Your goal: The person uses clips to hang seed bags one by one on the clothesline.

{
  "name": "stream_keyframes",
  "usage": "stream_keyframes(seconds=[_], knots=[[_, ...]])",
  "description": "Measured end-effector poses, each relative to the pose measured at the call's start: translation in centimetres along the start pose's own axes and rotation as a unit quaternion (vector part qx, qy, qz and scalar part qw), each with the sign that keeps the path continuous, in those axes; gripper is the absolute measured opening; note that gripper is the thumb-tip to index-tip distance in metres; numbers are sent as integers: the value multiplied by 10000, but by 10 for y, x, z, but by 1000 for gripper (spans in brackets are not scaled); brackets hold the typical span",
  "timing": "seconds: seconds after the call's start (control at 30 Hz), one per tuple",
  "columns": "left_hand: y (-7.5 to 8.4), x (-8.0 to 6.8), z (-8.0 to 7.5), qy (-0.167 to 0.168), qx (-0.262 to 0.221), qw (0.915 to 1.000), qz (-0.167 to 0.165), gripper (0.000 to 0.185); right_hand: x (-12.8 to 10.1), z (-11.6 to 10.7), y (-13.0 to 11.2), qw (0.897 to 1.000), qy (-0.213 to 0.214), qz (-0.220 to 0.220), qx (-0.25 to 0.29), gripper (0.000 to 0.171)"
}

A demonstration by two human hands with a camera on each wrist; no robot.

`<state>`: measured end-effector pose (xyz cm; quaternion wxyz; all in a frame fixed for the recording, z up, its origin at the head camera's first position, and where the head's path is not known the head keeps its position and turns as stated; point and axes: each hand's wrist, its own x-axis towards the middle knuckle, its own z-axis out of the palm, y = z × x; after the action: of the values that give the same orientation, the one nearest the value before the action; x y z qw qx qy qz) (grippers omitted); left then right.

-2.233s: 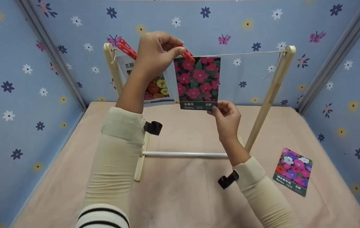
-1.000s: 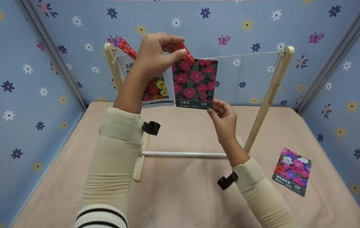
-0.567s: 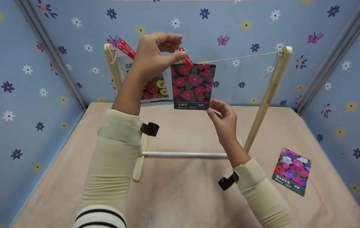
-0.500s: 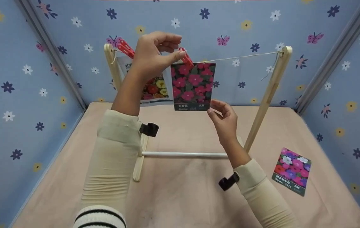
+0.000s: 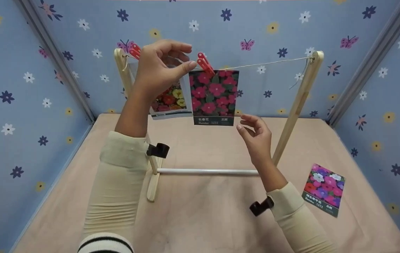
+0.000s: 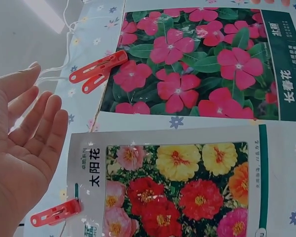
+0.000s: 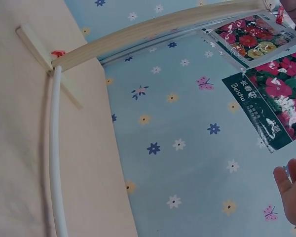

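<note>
The pink-flowered packet (image 5: 214, 98) hangs from the string (image 5: 266, 63) by a red clip (image 5: 205, 64), long axis upright, lettered end down. The clip slants, handles up and left. The raised left hand (image 5: 161, 66) is just left of it; the right hand (image 5: 258, 140) is just beside the packet's lower right corner. Both hands' fingers bend loosely, holding nothing.

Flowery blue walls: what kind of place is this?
Perhaps an indoor booth for tabletop activities: flowery walls around a pinkish tabletop, with flower packets hanging in a wooden frame.
</note>
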<state>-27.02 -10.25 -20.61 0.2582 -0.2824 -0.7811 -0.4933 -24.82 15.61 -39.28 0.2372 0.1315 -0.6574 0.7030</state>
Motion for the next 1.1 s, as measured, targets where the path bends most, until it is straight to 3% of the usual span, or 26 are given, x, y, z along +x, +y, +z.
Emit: stream_keyframes(seconds=[0.27, 0.87, 1.1], knots=[[-9, -17, -3, -16, -135, 9984, 550, 39, -7, -14, -2, 9998, -59, -162, 86, 32], [-33, -64, -4, -179, -707, 9916, 1066, 38, -30, -44, -10, 9983, -297, -490, 105, 29], [-44, -86, -4, -46, -796, 9921, 964, 36, -41, -57, -12, 9968, -382, -694, 72, 29]])
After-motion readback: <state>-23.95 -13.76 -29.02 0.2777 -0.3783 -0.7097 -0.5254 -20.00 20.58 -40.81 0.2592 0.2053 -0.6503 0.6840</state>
